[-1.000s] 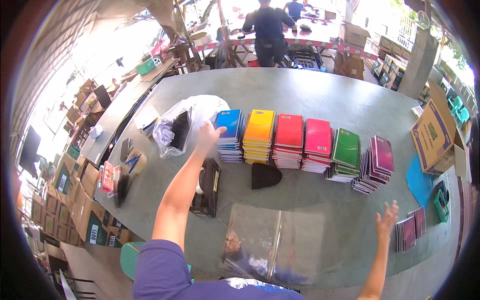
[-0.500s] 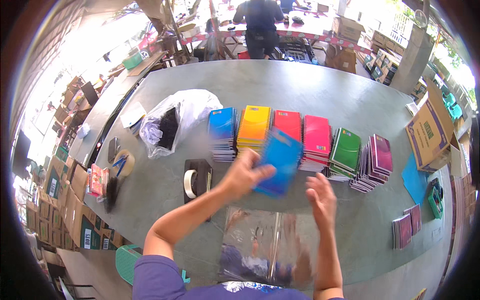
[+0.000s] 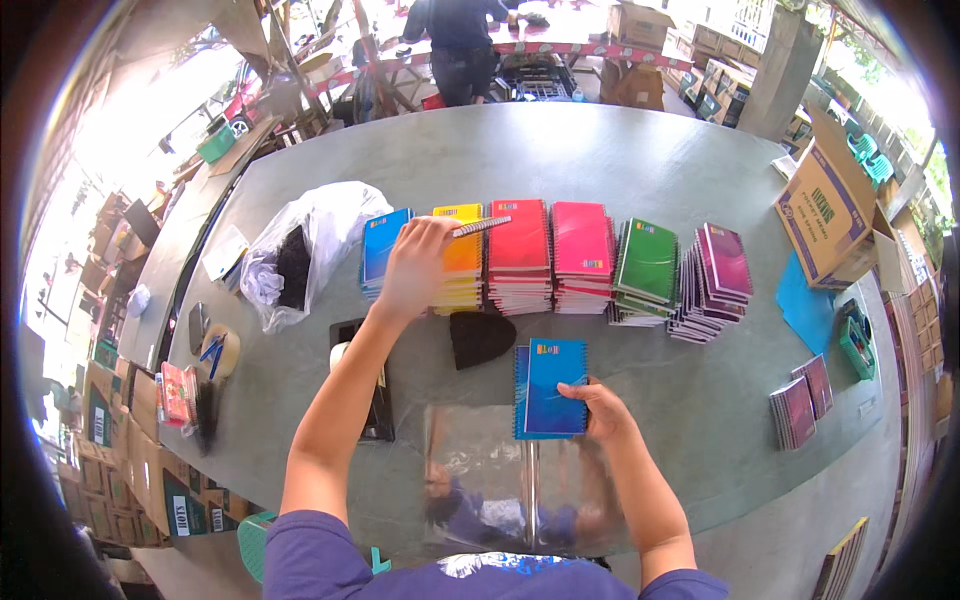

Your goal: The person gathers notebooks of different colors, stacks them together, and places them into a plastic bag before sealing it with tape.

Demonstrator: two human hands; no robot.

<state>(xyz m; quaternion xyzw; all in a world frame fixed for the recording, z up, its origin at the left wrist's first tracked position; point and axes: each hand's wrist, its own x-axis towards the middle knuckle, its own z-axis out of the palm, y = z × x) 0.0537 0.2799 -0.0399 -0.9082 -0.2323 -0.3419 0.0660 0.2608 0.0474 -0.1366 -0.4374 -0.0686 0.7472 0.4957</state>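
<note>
Two or more blue spiral notebooks (image 3: pixel 556 375), overlapping, are held in the right hand (image 3: pixel 606 408). Ahead and to its left, the left hand (image 3: pixel 415 260) grips another notebook (image 3: pixel 484 226), seen edge-on, above the yellow stack (image 3: pixel 463 260). Clear plastic (image 3: pixel 480 480) lies nearer the person than either hand.

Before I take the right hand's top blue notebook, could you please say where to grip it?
Probably pinch the top blue notebook by its far edge, from the far side: it is flat, and the right hand overlaps only its right edge.
</note>
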